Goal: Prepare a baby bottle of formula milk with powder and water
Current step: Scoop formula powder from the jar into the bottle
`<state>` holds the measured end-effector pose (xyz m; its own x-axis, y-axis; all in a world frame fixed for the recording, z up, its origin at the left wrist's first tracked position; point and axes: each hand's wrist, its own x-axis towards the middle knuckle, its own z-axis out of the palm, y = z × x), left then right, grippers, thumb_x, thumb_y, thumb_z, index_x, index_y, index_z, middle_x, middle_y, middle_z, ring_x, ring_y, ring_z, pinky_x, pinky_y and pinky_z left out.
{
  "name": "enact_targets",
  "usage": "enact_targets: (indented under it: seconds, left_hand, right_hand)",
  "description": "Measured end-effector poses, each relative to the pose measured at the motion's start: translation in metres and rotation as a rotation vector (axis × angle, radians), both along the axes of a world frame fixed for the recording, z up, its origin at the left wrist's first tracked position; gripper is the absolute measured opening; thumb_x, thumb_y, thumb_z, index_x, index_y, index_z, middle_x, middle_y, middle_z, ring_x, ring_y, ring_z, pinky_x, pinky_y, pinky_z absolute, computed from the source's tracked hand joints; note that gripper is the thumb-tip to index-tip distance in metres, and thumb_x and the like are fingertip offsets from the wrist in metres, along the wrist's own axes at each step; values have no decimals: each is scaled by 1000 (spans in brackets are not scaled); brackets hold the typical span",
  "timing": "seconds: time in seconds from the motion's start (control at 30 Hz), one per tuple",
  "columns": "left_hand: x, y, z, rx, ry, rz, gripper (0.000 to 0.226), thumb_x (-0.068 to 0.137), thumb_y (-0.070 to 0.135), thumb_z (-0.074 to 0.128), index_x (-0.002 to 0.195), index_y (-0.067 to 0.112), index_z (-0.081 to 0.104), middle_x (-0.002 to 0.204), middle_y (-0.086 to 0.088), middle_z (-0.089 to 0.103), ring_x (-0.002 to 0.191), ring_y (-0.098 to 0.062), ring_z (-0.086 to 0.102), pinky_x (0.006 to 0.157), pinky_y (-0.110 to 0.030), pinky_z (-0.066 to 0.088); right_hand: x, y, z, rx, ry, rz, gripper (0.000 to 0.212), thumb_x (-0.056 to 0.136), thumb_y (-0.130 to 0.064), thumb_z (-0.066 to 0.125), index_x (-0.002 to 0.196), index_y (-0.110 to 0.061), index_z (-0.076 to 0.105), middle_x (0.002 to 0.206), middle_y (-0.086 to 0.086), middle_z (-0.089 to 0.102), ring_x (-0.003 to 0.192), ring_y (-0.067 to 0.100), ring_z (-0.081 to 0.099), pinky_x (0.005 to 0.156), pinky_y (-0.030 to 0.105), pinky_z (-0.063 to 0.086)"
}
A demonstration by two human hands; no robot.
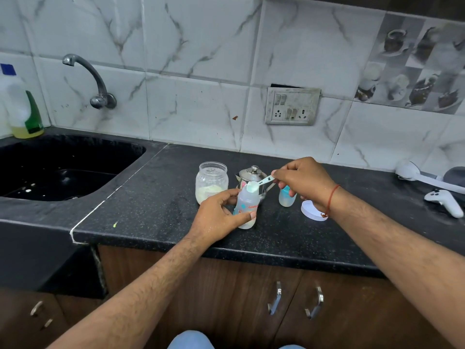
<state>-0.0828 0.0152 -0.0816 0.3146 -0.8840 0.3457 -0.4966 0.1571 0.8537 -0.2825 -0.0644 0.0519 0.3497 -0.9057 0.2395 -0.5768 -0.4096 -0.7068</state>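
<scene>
A clear baby bottle (246, 206) with red lettering stands open on the black counter (156, 197). My left hand (217, 217) grips its body from the left. My right hand (302, 181) pinches the handle of a pale blue scoop (256, 186), whose bowl sits over the bottle's mouth. Behind the bottle stands an open jar of formula powder (211, 181) and a small steel kettle (251, 176). The bottle's blue teat cap (286, 196) stands to the right, partly hidden by my right hand. A white jar lid (310, 210) lies under my right wrist.
A black sink (63, 170) with a wall tap (93, 79) lies at the left, a soap bottle (22, 109) in its corner. At the right of the counter lie a white controller (445, 201) and a white brush-like tool (415, 173). A wall socket (292, 105) sits above.
</scene>
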Motion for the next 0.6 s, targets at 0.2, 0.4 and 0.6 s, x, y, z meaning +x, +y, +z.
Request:
enact_targets:
  seconds: [0.2,0.4,0.6]
  left_hand:
    - [-6,8,8,-3,94,51,58,75,48,98,128,35,76,108,28,79,81,19,65,83,-12,52]
    - [19,13,20,-386,308,453,31,82,42,94,91,29,67,83,9,71,73,-7,65,74,-34,56]
    - [79,0,14,-22,53,323,117,61,55,105,157,26,43,146,8,61,137,-13,56,112,-30,42]
  right_hand:
    - [-7,-5,7,217,-137,-9,25,92,-31,71,83,-11,82,75,3,73,60,17,58,53,27,39]
    - [-4,-11,8,84,-287,5,24,98,-29,70,83,-14,81,81,9,78,75,16,63,72,28,50]
    - [28,-24,15,-36,-289,-21,23,94,-36,73,85,-18,83,77,2,75,69,11,58,70,30,46]
